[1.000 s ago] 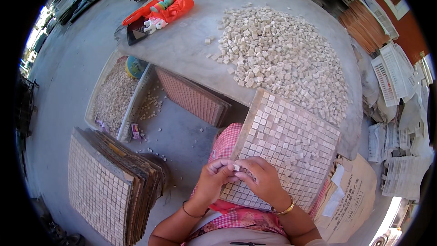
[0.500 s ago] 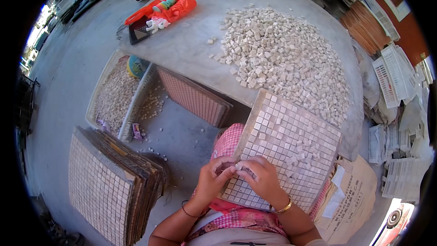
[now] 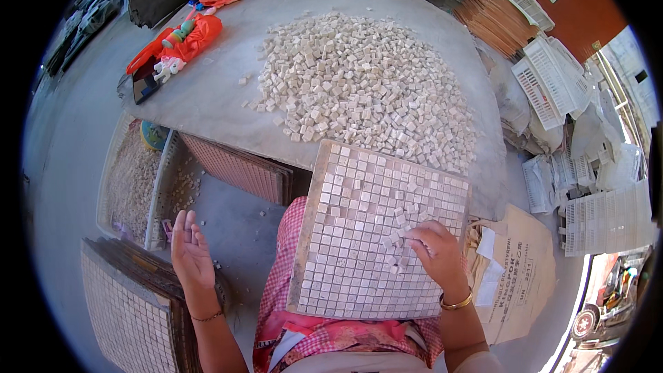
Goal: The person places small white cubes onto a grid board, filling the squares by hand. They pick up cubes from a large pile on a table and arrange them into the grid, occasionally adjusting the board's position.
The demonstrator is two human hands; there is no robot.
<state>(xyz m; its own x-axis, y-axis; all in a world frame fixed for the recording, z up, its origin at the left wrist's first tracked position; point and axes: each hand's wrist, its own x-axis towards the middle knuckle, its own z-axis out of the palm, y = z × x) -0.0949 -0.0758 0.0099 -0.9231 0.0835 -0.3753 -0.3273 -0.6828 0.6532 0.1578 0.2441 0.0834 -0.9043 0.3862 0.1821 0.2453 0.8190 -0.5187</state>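
A square mosaic tray (image 3: 345,266) rests on my lap, its grid filled with small pale stone tiles. Loose stone tiles (image 3: 397,238) lie scattered on top of the grid, right of its middle. At these loose tiles my right hand (image 3: 436,254) has its thumb and fingers pinched together on a tile, partly hidden by the fingertips. Off to the left of the tray, my left hand (image 3: 193,254) is raised with the palm showing and the fingers stretched out, holding nothing. A gold bangle (image 3: 456,299) circles the right wrist.
A big heap of stone tiles (image 3: 366,83) covers much of the stone table (image 3: 228,107) ahead. Stacked tile trays (image 3: 128,304) stand at lower left, near a white crate (image 3: 157,193) of tiles. A printed paper sack (image 3: 521,283) lies right; white plastic baskets (image 3: 552,83) are beyond.
Both hands have parted from the tray's near left edge. The left hand has swung out left and opened; the right has moved right and up to the loose tiles. The whole view has shifted.
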